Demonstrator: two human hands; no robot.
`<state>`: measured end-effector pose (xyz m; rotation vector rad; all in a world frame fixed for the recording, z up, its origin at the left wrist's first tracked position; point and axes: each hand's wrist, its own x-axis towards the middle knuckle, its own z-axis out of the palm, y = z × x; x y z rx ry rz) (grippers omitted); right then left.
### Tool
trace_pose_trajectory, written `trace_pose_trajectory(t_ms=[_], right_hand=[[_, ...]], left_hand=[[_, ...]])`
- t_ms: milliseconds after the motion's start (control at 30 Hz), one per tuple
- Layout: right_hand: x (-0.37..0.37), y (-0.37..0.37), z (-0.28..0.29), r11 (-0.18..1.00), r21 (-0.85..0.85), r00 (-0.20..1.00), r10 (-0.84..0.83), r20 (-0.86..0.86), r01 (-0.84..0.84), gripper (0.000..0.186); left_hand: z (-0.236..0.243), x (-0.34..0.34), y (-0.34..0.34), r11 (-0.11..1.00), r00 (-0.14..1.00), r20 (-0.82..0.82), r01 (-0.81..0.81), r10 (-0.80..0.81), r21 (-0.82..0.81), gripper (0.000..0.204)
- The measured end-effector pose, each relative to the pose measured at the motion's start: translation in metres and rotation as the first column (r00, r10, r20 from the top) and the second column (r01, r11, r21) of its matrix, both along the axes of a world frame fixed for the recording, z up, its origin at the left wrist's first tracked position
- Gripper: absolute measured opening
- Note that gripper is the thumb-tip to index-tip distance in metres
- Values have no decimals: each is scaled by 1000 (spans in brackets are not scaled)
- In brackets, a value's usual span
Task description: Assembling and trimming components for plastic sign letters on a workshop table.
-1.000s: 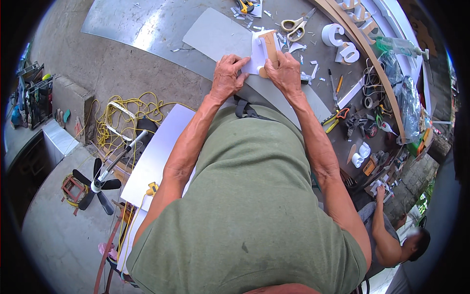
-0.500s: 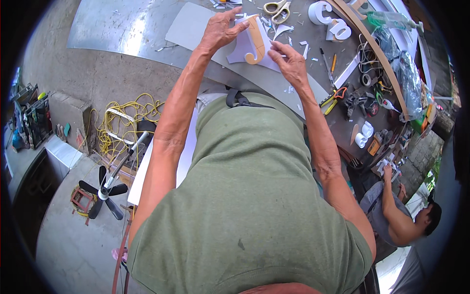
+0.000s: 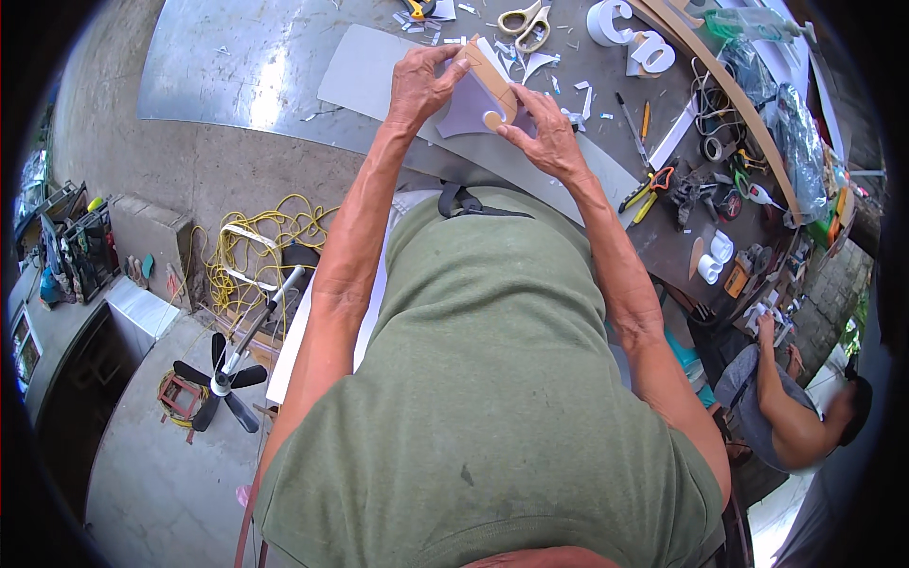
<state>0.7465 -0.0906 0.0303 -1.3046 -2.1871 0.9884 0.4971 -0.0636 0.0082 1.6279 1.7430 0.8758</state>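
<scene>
Over the desk (image 3: 611, 80), in the head view, reaching forward with both bare arms. Pinching the upper end of a tan hook-shaped block (image 3: 490, 78) with the left hand (image 3: 419, 85), closing thumb and fingers on that end with little gap between. Touching the curved lower end with the right hand (image 3: 551, 142), spreading thumb and forefinger apart around the bend; cannot tell how firmly. Holding the block tan face up over a pale sheet (image 3: 459, 115), above a grey panel (image 3: 365, 80) near the front edge of the desk.

Facing cream-handled scissors (image 3: 533, 16) just beyond the block, near white scraps (image 3: 538, 62). Having two white curly shapes, one at the far edge (image 3: 606, 24), off to the right, beside a long curved brown strip (image 3: 729, 104). Having a pen (image 3: 630, 120) and an orange pencil (image 3: 646, 120) right of the right hand, with pliers (image 3: 644, 199) nearer and a tape roll (image 3: 712, 149) farther right. Wearing a green shirt (image 3: 492, 360). Standing with yellow cord (image 3: 305, 210) and a black-bladed fan (image 3: 221, 383) at left, and another person (image 3: 791, 407) at lower right.
</scene>
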Motion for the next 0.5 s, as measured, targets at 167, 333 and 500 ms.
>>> trace_pose_trajectory(t_ms=[167,333,500], right_hand=[[11,4,-3,997,-71,1000,23,-8,-23,70],[9,10,8,965,-261,997,-18,-73,-2,68],[11,16,9,969,-245,996,15,-83,-36,66]], left_hand=[[-1,-3,-7,999,1000,27,10,-9,-39,39],[-1,-9,-9,998,997,65,40,-38,-39,37],[-3,-20,-9,988,955,295,52,-8,-142,31]])
